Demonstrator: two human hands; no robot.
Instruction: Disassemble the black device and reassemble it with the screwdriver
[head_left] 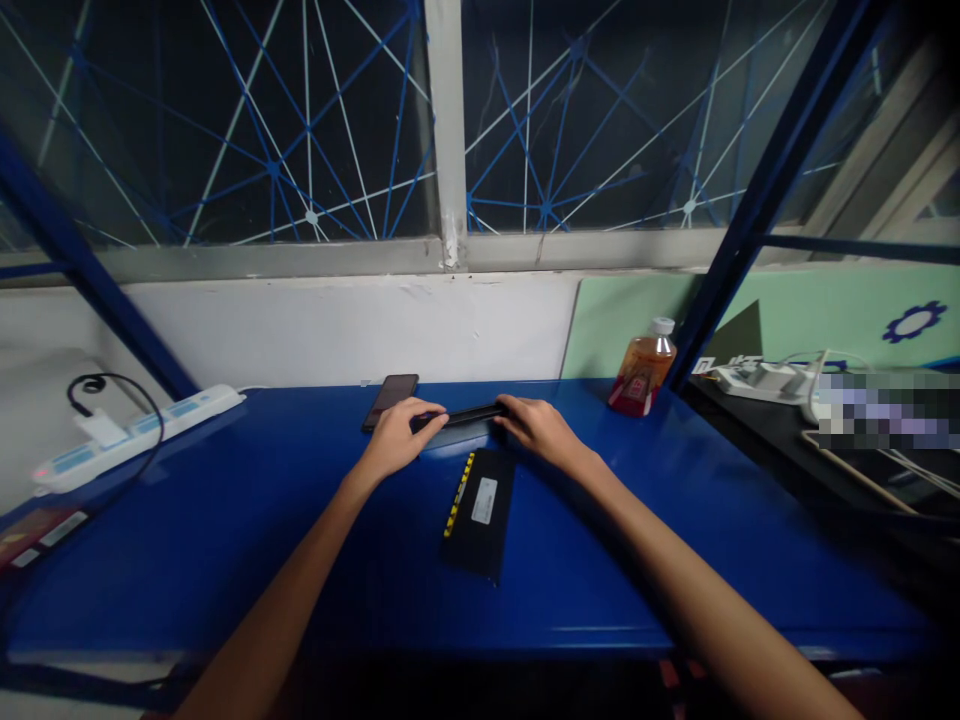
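Black and slim, an item (472, 414) spans left hand (397, 436) and right hand (543, 428), each grip pinching one end over the blue tabletop (375, 580) beyond a yellow-edged panel (477, 546), a hold seeming to call for even support.

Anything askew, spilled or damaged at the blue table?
Just the window post: its foot looks patchy, maybe chipped paint. No spill shows on the blue table; the bottle stands capped, and the labelled black panel lies flat.
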